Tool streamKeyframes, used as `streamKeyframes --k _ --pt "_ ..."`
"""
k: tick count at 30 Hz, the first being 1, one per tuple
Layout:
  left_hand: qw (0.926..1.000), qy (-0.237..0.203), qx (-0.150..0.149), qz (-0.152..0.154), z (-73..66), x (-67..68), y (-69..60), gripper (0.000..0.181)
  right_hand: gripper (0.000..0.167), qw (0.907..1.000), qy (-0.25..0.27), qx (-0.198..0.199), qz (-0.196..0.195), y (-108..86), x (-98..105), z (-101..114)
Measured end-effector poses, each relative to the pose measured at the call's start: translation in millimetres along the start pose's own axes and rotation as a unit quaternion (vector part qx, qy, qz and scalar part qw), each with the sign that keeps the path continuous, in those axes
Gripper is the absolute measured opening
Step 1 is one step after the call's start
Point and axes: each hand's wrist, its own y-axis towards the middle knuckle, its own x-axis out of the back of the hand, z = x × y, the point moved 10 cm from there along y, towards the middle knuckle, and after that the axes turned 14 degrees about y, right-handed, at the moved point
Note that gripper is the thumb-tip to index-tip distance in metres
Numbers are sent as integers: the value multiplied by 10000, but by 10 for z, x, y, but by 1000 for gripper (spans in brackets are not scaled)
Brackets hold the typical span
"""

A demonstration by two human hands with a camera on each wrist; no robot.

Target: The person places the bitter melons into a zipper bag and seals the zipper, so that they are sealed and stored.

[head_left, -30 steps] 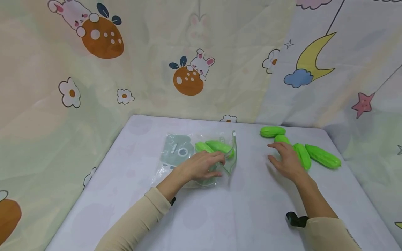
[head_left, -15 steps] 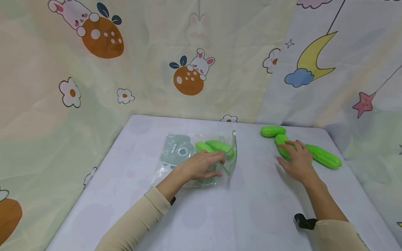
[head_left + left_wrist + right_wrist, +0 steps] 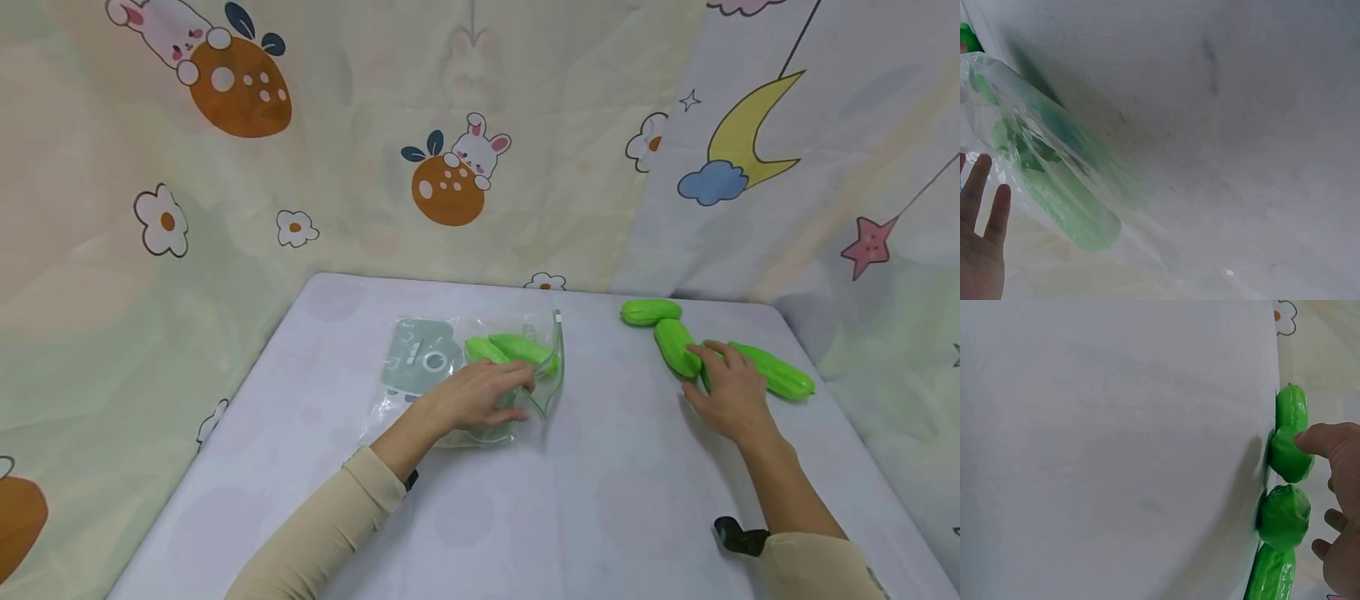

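Note:
A clear zip bag [image 3: 420,358] with a grey-green printed pattern lies in the middle of the table, two green cucumbers [image 3: 523,350] visible inside. My left hand [image 3: 476,396] is at its mouth on the right, fingers and thumb spread apart against the plastic; the left wrist view shows straight fingers beside the bag [image 3: 1054,162]. On the right, several loose cucumbers lie close together. My right hand [image 3: 727,396] reaches over one, partly hiding it, with loosely bent fingers between the neighbouring cucumber [image 3: 677,348] and the long one [image 3: 776,371]. Whether it touches any is unclear.
Another cucumber [image 3: 651,312] lies near the back edge of the white table [image 3: 450,517]. A patterned cloth [image 3: 570,183] hangs right behind the table and along its sides. Black wrist straps show at both sleeves.
My right hand has moved right across the loose cucumbers, uncovering the one left of it and covering the one beside that. The left hand and the bag have stayed in place.

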Motion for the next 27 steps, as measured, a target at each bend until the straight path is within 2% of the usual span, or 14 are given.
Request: streamKeyframes --k 12,27 --pt "10000 30 -19 21 1 -4 2 35 67 9992 -194 -327 153 -50 48 -219" --pt "9998 -59 33 205 18 -8 25 35 67 9972 117 -583 463 -98 30 -372"
